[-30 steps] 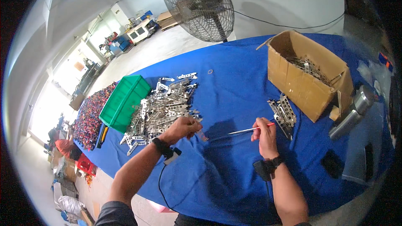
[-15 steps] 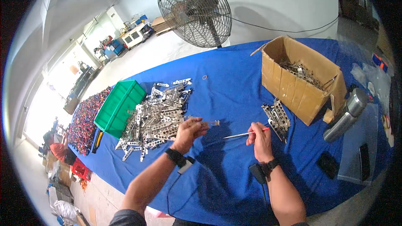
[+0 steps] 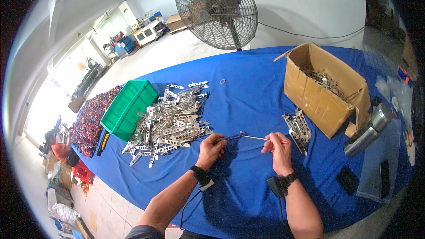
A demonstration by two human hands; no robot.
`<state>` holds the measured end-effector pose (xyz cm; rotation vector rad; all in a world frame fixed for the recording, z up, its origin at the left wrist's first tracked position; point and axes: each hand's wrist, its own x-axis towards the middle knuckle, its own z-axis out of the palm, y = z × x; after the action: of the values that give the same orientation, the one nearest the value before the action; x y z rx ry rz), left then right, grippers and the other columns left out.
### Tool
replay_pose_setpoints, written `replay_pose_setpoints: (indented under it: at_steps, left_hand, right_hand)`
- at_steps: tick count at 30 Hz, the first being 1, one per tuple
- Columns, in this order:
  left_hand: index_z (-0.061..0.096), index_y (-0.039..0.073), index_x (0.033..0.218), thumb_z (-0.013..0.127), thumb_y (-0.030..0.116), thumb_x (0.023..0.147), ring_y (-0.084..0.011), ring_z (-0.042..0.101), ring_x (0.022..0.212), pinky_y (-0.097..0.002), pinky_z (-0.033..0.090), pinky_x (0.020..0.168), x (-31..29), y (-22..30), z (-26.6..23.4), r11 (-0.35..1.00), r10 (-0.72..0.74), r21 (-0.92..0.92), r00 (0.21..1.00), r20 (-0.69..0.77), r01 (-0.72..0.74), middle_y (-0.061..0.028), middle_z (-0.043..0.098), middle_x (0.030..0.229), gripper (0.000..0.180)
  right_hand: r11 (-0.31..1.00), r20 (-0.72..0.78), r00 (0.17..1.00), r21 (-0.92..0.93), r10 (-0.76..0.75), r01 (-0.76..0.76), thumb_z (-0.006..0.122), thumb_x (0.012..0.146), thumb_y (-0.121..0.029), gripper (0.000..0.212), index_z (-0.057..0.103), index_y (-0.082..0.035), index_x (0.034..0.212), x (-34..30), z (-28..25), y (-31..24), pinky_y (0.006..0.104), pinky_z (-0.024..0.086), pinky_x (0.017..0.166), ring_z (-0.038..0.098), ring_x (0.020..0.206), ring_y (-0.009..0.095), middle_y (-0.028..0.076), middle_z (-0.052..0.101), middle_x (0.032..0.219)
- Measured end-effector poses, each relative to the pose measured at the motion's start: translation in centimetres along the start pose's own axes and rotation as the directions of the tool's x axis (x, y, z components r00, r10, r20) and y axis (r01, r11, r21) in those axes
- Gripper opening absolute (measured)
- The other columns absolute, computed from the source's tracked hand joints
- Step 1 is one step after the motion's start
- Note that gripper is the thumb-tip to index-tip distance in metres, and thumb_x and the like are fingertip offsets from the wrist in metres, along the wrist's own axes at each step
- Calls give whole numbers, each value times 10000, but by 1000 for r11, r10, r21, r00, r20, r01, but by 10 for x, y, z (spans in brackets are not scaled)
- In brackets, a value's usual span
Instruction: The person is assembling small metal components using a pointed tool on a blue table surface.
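My left hand [image 3: 210,151] is closed on one end of a perforated metal strip [image 3: 233,136], which points right over the blue cloth. My right hand [image 3: 279,154] grips a slim red-handled tool with a long thin metal shaft [image 3: 254,138]. The shaft's tip meets the free end of the strip, or lies right beside it; I cannot tell which. Left of my left hand spreads a large heap of similar metal strips [image 3: 170,121]. Just beyond my right hand lies a smaller group of strips [image 3: 297,130].
A green bin [image 3: 128,110] stands behind the heap, beside a mass of small multicoloured pieces [image 3: 93,124]. To the right are a cardboard box [image 3: 314,99] holding more metal parts, a steel flask [image 3: 367,130] and a black phone-like object [image 3: 384,179]. A large fan [image 3: 217,11] rises beyond the table.
My left hand has moved right and nearer with the strip. The tool's tip, earlier apart from the strip, is now at its end. The view has shifted slightly.
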<state>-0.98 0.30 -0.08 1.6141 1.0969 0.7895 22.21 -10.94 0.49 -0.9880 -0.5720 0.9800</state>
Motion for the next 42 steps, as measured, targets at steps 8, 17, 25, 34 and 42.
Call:
replay_pose_setpoints:
  at_steps: [8, 17, 25, 34, 42]
  left_hand:
    - [645, 27, 1106, 673, 137, 925, -78, 575, 632, -236, 468, 557, 0, 9, 4, 999, -41, 28, 998, 42, 40, -10, 651, 829, 214]
    - [585, 60, 1289, 563, 109, 970, -85, 585, 629, -253, 510, 556, 5, 5, 6, 997, 67, 24, 996, 65, -69, -42, 680, 884, 324]
    - [590, 61, 1259, 551, 116, 990, -83, 572, 661, -242, 481, 580, 6, 2, 8, 998, 64, 23, 997, 52, -65, -34, 661, 881, 278]
    - [640, 49, 1192, 498, 117, 997, -95, 578, 577, -273, 491, 545, 6, 4, 16, 995, 97, 4, 995, 28, -97, -46, 643, 749, 251]
    - [644, 49, 1191, 482, 38, 951, -109, 562, 594, -296, 489, 569, 3, 7, 10, 968, 217, 128, 976, 6, -216, -52, 622, 720, 289]
  right_hand:
    - [996, 47, 999, -84, -4, 8, 592, 984, -276, 289, 642, -3, 905, -4, 2, -4, 273, 537, 593, 641, 646, 143, 68, 650, 744]
    - [987, 57, 998, -159, -22, 30, 582, 998, -255, 263, 658, -5, 975, -2, 3, 1, 274, 550, 630, 674, 781, 154, 85, 694, 879]
    - [980, 67, 998, -197, -15, 28, 574, 997, -231, 257, 670, 7, 1008, -2, 1, 3, 276, 550, 642, 683, 799, 168, 99, 700, 895]
    - [965, 53, 998, -261, -13, 27, 581, 991, -223, 254, 672, 11, 1022, -6, -1, -4, 286, 552, 669, 693, 830, 189, 113, 707, 906]
    - [959, 101, 995, -280, -6, 34, 567, 998, -208, 246, 666, 10, 1055, -10, 7, -1, 296, 555, 684, 694, 838, 197, 119, 707, 930]
